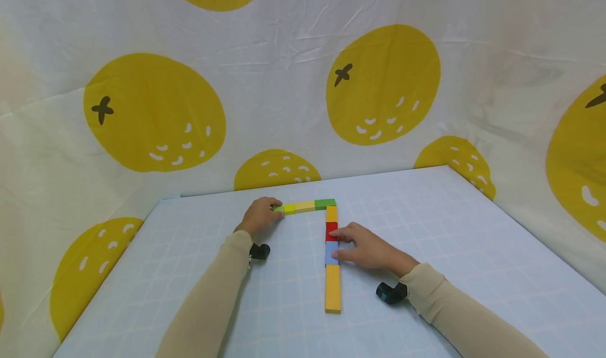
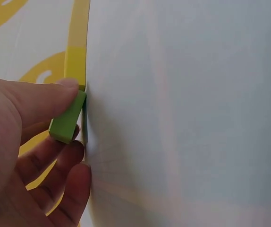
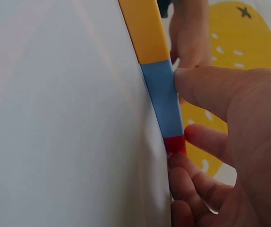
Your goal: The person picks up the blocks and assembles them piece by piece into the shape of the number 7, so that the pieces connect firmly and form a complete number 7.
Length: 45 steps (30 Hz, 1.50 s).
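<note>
At the left end of a row of blocks, my left hand (image 1: 260,217) pinches a light green block (image 2: 68,118) between thumb and fingers. That block sits slightly askew to the yellow block (image 1: 289,209) beside it. A cream block (image 1: 304,206) and a darker green block (image 1: 324,204) continue the row rightward. From its right end a column runs toward me: a small orange block (image 1: 331,214), a red block (image 1: 331,226), a blue block (image 3: 163,99) and a long orange block (image 1: 333,289). My right hand (image 1: 366,246) touches the column's right side, thumb at blue, index finger at red.
The blocks lie on a table with a pale blue checked cloth (image 1: 189,279). Behind it hangs a white curtain (image 1: 279,84) printed with large yellow fruit. Black devices are strapped at the left wrist (image 1: 259,251) and the right wrist (image 1: 392,293).
</note>
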Each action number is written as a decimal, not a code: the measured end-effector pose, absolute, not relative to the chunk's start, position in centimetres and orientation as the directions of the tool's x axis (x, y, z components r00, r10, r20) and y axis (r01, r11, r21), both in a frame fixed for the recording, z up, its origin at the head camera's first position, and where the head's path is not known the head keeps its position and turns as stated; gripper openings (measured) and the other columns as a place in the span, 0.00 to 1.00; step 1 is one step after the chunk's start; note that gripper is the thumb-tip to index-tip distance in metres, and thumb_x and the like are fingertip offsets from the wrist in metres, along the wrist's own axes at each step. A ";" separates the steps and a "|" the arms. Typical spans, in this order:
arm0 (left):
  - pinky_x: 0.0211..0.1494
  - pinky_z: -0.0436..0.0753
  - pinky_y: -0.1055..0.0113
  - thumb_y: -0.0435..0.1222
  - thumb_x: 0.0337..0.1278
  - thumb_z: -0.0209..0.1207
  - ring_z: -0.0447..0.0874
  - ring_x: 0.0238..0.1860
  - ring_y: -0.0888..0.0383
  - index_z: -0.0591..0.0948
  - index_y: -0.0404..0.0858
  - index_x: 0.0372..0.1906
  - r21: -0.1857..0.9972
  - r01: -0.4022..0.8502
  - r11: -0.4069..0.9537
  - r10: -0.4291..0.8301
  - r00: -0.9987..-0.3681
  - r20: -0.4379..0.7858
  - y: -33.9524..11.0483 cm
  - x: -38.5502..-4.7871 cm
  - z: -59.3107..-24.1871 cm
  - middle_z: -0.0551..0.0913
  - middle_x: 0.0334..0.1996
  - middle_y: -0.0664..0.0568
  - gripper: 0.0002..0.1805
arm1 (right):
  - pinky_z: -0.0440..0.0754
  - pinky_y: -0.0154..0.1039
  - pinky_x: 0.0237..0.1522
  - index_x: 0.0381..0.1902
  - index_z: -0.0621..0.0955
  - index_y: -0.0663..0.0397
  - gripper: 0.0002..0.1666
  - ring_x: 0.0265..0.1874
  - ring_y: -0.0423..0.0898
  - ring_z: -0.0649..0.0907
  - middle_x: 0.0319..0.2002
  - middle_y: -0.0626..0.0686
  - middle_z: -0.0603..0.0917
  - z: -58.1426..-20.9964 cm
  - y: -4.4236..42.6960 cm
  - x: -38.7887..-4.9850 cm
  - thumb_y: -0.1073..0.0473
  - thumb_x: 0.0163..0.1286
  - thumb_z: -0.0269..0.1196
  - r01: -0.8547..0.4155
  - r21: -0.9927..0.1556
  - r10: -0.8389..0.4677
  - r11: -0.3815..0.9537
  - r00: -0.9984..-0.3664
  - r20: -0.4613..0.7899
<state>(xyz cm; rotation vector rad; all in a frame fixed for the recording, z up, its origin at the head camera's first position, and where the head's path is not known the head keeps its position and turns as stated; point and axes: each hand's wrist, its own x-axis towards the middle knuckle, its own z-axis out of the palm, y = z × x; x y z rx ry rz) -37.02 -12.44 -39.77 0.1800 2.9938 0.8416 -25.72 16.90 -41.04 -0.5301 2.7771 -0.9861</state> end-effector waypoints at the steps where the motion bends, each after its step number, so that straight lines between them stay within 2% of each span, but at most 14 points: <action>1: 0.70 0.68 0.50 0.40 0.63 0.66 0.72 0.63 0.48 0.82 0.41 0.61 0.523 0.105 0.846 0.123 -0.992 0.001 -12.5 -37.0 -39.7 0.78 0.62 0.47 0.22 | 0.77 0.41 0.55 0.65 0.79 0.35 0.33 0.48 0.41 0.74 0.48 0.42 0.76 -41.1 16.9 -25.7 0.41 0.62 0.72 -0.275 -0.634 -0.373 0.723 -0.928 -0.023; 11: 0.69 0.68 0.49 0.32 0.64 0.64 0.72 0.62 0.48 0.80 0.40 0.64 0.560 0.082 0.825 0.134 -0.990 -0.051 -12.5 -37.1 -39.5 0.77 0.63 0.46 0.23 | 0.77 0.41 0.54 0.65 0.79 0.36 0.33 0.48 0.42 0.74 0.48 0.42 0.76 -41.1 17.2 -25.7 0.41 0.63 0.71 -0.301 -0.629 -0.388 0.717 -0.922 -0.002; 22: 0.70 0.67 0.49 0.32 0.63 0.64 0.71 0.64 0.47 0.81 0.40 0.62 0.575 0.093 0.813 0.132 -0.991 -0.026 -12.6 -37.1 -39.6 0.77 0.62 0.45 0.22 | 0.78 0.42 0.54 0.65 0.79 0.39 0.33 0.48 0.43 0.74 0.48 0.44 0.76 -41.2 17.1 -25.8 0.40 0.63 0.70 -0.319 -0.629 -0.404 0.709 -0.915 0.009; 45: 0.65 0.73 0.52 0.33 0.63 0.65 0.74 0.54 0.50 0.80 0.42 0.63 0.604 0.047 0.795 0.106 -0.992 -0.062 -12.6 -37.2 -39.8 0.80 0.55 0.48 0.23 | 0.77 0.42 0.54 0.65 0.79 0.39 0.33 0.48 0.43 0.74 0.48 0.44 0.76 -41.2 17.1 -25.7 0.40 0.63 0.70 -0.321 -0.639 -0.411 0.699 -0.912 0.009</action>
